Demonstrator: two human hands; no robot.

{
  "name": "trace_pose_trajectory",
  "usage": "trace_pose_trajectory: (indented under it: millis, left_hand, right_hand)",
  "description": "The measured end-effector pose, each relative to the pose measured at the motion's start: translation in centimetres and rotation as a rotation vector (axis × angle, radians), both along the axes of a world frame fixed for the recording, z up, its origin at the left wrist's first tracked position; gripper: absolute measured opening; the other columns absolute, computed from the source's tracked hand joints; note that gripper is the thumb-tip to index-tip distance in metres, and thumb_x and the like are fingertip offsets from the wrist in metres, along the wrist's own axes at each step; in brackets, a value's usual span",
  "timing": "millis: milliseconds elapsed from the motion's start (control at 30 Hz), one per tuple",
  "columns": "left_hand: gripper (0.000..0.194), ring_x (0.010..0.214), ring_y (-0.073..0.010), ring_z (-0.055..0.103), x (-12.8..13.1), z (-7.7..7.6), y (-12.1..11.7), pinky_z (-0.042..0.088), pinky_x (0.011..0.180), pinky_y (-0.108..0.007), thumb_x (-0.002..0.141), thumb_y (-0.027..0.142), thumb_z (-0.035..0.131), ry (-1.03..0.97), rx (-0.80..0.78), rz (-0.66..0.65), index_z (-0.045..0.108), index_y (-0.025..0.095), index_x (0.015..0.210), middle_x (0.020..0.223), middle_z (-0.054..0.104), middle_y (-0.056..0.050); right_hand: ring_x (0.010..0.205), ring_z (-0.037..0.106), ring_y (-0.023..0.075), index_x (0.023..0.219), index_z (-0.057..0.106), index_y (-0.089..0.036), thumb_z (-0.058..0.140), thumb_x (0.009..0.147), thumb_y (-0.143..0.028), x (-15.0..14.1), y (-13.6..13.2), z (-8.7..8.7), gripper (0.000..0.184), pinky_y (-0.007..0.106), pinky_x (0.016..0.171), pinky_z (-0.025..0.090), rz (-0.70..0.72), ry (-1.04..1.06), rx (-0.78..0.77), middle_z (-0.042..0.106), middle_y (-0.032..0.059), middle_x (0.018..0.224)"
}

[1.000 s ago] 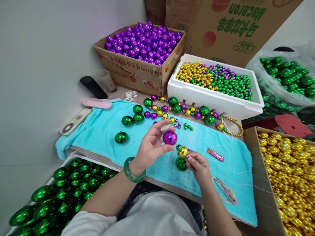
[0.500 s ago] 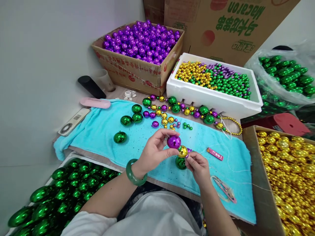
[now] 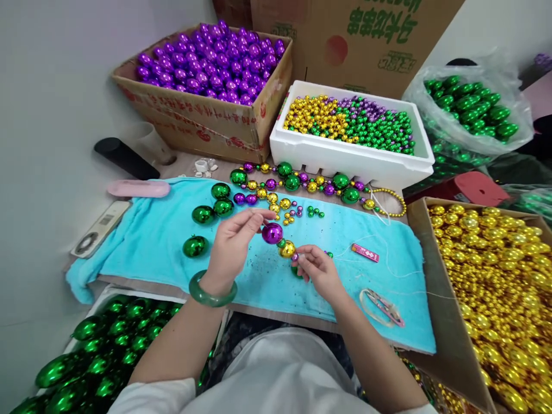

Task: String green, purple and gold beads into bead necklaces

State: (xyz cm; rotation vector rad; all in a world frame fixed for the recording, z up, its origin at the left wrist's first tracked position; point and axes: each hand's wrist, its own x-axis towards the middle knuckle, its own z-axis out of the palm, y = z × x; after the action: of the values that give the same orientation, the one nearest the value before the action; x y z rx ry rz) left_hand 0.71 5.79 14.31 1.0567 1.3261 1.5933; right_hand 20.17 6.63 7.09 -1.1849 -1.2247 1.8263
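Between my hands hangs a short bead string: a shiny purple ball (image 3: 272, 233), a small green bead, a gold ball (image 3: 286, 249) and a small purple bead (image 3: 295, 257). My left hand (image 3: 235, 244), with a green bangle on the wrist, is closed in a pinch just above the purple ball, at the string's end; the thread itself is too fine to make out. With thumb and fingers, my right hand (image 3: 319, 271) grips the string by the small purple bead. A green ball (image 3: 296, 270) shows partly behind the right fingers.
Loose green balls (image 3: 195, 246) and small beads lie on a blue towel (image 3: 150, 241). Behind it stretches a finished-looking bead strand (image 3: 292, 182). Around stand a carton of purple balls (image 3: 202, 126), a white foam box (image 3: 353, 152) and a carton of gold beads (image 3: 448, 305). Small scissors (image 3: 383, 307) lie right.
My left hand has let go of the purple ball's sides and now pinches just above it. The bead string hangs more stretched out between my hands. The camera view has shifted right.
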Motion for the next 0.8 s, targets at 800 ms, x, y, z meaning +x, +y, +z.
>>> trace_pose_trajectory:
  millis: [800]
  left_hand:
    - [0.021, 0.080, -0.0097, 0.066, -3.7, 3.9, 1.6, 0.051, 0.063, -0.022, 0.094, 0.033, 0.058, 0.117, 0.393, 0.055, 0.067, 0.025, 0.111, 0.087, 0.070, 0.002]
  right_hand:
    - [0.062, 0.056, 0.0079, 0.086, 0.057, -0.018, 0.052, 0.091, -0.020, -7.5, 6.8, 6.5, 0.008, 0.022, 0.062, 0.047, 0.434, -0.041, 0.526, 0.060, -0.0029, 0.069]
